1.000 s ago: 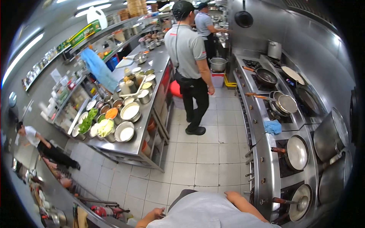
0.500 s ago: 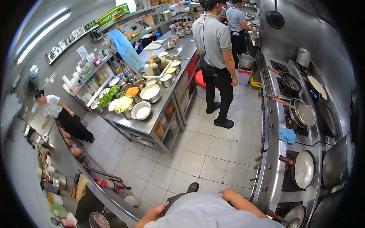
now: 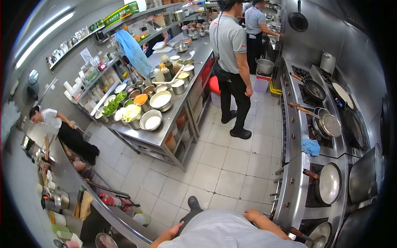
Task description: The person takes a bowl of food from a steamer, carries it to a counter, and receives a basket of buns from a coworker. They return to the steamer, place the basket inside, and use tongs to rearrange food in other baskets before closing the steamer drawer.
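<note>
My left hand (image 3: 170, 232) hangs low at my side near the steel counter edge, fingers loosely extended, with no object visible in it. On the other side, my right hand (image 3: 254, 215) hangs beside the stove front (image 3: 289, 182), fingers relaxed and slightly bent, holding nothing that I can see. A pan (image 3: 330, 184) with a wooden handle rests on the burner closest to that side. Below it, another pan (image 3: 321, 232) has a ladle lying in it. My body hides part of both hands.
A prep table (image 3: 165, 124) with bowls of vegetables and sauces stands ahead on the left. A co-worker in grey (image 3: 229, 45) stands in the aisle. Another person (image 3: 51, 124) leans at the left counter. A blue cloth (image 3: 310, 146) lies on the stove edge. Tiled floor (image 3: 215, 173) runs between.
My view has shifted slightly, and my foot shows further left. The person at the left counter now leans lower, reaching onto it. An arm with a white item appears behind the prep table.
</note>
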`<state>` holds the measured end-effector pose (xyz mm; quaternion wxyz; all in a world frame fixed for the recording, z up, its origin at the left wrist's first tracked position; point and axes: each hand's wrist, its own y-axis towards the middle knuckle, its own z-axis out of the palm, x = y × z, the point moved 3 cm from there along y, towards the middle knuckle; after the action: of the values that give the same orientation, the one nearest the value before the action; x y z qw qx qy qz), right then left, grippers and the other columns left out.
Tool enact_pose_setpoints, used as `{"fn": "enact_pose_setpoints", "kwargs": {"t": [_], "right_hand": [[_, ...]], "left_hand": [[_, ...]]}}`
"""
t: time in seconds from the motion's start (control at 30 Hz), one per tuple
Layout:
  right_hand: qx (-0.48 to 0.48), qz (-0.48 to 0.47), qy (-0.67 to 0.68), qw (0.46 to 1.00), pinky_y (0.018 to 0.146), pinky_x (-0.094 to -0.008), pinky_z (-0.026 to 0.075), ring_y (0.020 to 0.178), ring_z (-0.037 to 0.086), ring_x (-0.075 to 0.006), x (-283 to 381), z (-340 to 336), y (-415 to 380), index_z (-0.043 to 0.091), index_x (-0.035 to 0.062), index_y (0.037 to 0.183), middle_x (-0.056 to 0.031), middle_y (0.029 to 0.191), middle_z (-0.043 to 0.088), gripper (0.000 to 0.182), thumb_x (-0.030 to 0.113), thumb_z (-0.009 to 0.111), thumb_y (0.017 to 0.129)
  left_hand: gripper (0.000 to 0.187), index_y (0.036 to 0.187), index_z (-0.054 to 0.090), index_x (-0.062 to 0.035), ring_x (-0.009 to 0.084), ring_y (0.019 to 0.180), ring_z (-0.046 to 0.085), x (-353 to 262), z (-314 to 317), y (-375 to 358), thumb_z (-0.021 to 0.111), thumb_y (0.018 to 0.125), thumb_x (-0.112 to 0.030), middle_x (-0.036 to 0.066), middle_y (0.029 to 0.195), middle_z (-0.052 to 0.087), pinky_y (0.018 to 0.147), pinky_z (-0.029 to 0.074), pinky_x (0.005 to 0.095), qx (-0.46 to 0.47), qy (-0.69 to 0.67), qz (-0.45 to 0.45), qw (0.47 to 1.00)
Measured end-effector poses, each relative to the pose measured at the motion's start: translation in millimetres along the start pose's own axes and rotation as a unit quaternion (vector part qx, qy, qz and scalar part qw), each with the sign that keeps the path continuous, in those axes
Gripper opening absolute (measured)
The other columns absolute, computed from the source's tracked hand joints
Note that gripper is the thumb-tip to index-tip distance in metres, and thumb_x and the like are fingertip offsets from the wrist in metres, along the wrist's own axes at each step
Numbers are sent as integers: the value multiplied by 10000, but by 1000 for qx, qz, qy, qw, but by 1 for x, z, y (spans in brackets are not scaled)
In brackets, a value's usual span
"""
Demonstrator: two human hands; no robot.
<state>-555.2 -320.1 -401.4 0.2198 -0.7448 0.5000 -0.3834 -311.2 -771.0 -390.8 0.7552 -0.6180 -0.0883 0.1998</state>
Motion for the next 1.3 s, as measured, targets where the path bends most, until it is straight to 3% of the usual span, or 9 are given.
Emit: {"fn": "enact_pose_setpoints", "kwargs": {"t": [0.17,0.47,0.77,0.8,0.87,1.07,1.2,1.27,1.3], "right_hand": [[-20,32,-28,999,1087,-459,446,1306,551,-360,31,-20,22,607,84,1360,-161,1407,599,550,482,567,983],[-38,40,-40,998,1075,-468,454,1285,559,-364,123,-42,71,625,97,1330,-173,1349,628,530,495,572,984],[-94,27,-49,994,1037,-473,482,1245,576,-378,232,-73,122,620,111,1333,-185,1312,629,485,424,627,963],[-147,20,-44,988,1046,-473,477,1261,562,-373,243,-81,127,611,127,1334,-176,1333,605,463,417,619,972],[-162,25,-34,986,1047,-487,475,1280,538,-390,277,-104,119,589,140,1365,-176,1353,576,489,409,640,960],[-122,1,-101,987,1036,-497,483,1300,520,-386,313,-126,161,591,162,1375,-169,1343,583,522,447,656,942],[-76,-10,-116,990,1042,-504,482,1302,523,-379,326,-146,223,594,180,1385,-160,1379,569,522,464,636,949],[-82,-16,-110,990,1050,-507,479,1309,519,-376,338,-157,249,582,192,1407,-152,1405,557,528,474,618,961],[-76,-7,-101,992,1057,-506,474,1310,519,-374,347,-169,262,577,194,1413,-148,1404,558,541,485,618,958]], "left_hand": [[659,1314,652,-68,240,1010,705,-20,-62,75,525,981,-623,107,1214,727,926,533,411,54,19,5,998],[643,1294,657,-55,251,976,699,-98,-145,54,521,983,-602,122,1184,727,861,534,399,38,165,32,985],[628,1273,662,-42,261,941,692,-154,-236,28,518,985,-581,136,1154,727,795,536,388,-128,483,159,852],[628,1273,662,-42,261,941,692,-158,-241,18,518,985,-581,136,1154,727,795,536,388,-131,482,159,852],[538,1246,655,-41,232,844,671,-172,-248,-6,581,983,-505,117,1050,727,673,514,369,-165,307,119,930],[372,1175,643,-35,182,747,630,-188,-296,31,636,980,-352,99,934,700,576,476,340,-216,22,136,967],[363,1136,642,-24,180,727,614,-205,-301,56,622,987,-355,115,900,687,562,485,351,-194,-10,135,972],[410,1180,631,-22,259,818,673,-229,-288,47,601,982,-380,155,952,717,659,538,413,-123,277,311,901],[410,1180,631,-22,259,818,673,-244,-286,41,601,982,-380,155,952,717,659,538,413,-129,281,308,900]]}}
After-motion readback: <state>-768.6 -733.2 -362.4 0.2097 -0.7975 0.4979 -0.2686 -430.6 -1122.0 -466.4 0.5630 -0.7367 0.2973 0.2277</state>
